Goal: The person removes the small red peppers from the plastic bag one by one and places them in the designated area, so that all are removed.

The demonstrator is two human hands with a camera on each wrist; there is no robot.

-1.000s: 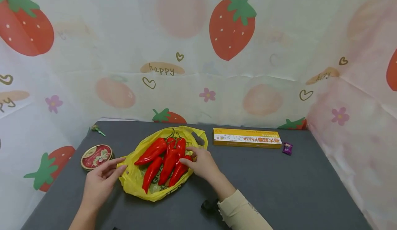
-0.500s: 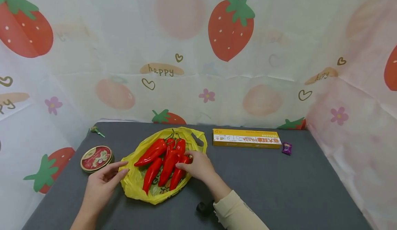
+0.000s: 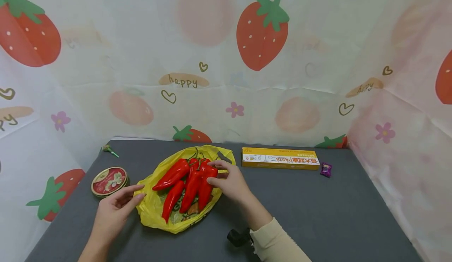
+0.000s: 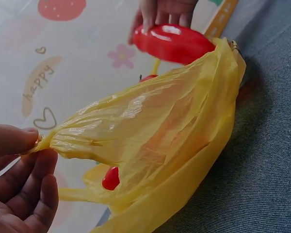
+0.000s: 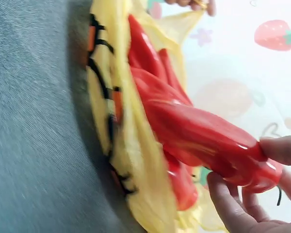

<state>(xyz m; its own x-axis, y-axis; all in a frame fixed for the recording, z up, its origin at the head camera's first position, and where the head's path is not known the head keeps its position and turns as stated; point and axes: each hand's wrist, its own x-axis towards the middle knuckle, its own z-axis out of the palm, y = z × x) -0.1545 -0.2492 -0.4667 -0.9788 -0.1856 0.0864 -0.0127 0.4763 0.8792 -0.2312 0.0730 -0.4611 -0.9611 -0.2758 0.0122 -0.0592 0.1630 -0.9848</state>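
Observation:
A yellow plastic bag point(image 3: 150, 213) with its mouth spread wide lies on the grey tabletop, holding several glossy red chili peppers point(image 3: 172, 201). My left hand point(image 3: 112, 217) pinches the bag's left rim between thumb and fingers; the left wrist view shows the gathered plastic point(image 4: 48, 141) there. At the bag's right side, my right hand point(image 3: 231, 180) grips one red chili pepper point(image 5: 199, 131) near its stem end, thumb on one side and fingers on the other. That pepper is raised at the stem end, its tip still inside the bag, over the others.
To the left stands a round red tin point(image 3: 110, 180), with a small green stalk-like item point(image 3: 110, 150) behind it. A yellow pasta box point(image 3: 280, 159) lies at the back right, beside a small purple wrapped candy point(image 3: 326, 170). A strawberry-print curtain point(image 3: 261, 124) hangs behind the table.
My right hand has closed on the rightmost pepper and moved it up and slightly away, its stem end lifting. The left hand stays at the bag's rim.

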